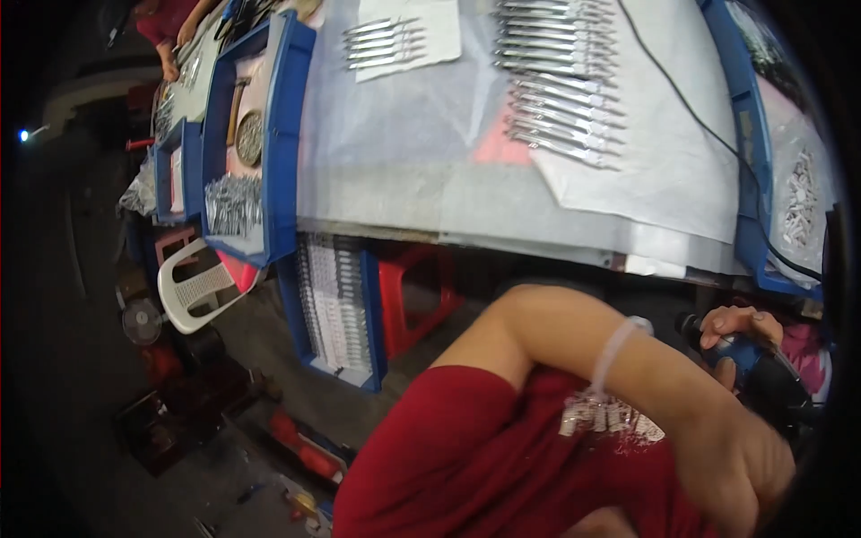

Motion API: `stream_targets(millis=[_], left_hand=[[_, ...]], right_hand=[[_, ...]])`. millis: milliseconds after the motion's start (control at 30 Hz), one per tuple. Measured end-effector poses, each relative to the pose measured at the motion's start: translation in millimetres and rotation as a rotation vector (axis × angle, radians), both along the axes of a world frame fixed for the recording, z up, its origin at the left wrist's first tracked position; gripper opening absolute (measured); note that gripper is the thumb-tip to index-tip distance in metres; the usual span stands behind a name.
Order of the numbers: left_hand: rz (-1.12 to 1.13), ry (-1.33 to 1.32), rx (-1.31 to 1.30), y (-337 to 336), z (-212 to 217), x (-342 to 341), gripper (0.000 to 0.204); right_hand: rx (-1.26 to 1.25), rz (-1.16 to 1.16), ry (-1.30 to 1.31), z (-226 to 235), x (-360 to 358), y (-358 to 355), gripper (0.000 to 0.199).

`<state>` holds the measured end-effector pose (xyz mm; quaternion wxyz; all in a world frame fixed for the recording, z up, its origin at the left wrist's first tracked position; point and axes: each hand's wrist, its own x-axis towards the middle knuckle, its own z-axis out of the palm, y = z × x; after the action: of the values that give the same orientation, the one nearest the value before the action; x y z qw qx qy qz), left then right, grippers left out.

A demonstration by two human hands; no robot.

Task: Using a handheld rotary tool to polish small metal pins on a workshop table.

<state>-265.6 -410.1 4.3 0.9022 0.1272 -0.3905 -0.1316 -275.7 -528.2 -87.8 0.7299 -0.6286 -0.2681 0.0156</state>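
Head view, landmark: the dark power tool (749, 363) with a blue body, low at the right edge of the picture, below the front edge of the desk (404, 170).
Right hand (740, 327): on top of the tool, fingers curled over its upper end, thumb side toward the desk; closed on it.
Left hand (749, 471): below the tool and a little nearer the person, at the end of a forearm that crosses the red shirt (466, 457) from the left; it is blurred, fingers seem bunched, whether it grips anything I cannot tell.
Tool's long axis: runs slantwise, from its dark nose up-left of the right hand down toward the picture's right rim.
Nearer hand: the right, touching the tool; the left lies just beside its lower part, apart from it or not I cannot tell.
Wrist band (614, 350): white, on the left forearm, left of the tool.
Metal pieces (560, 85): rows on white sheets on the desk, well apart from the tool, up and left of it.
Black cable (708, 130): crosses the desk above the tool, running down toward the desk's right edge.
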Motion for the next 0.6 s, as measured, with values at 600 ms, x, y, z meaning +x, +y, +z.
stream_targets(millis=[600], left_hand=[[1.099,-0.344,1.892,229,-133,121,0.025]], right_hand=[[0.088,-0.05,0.335,4,6,9,0.045]])
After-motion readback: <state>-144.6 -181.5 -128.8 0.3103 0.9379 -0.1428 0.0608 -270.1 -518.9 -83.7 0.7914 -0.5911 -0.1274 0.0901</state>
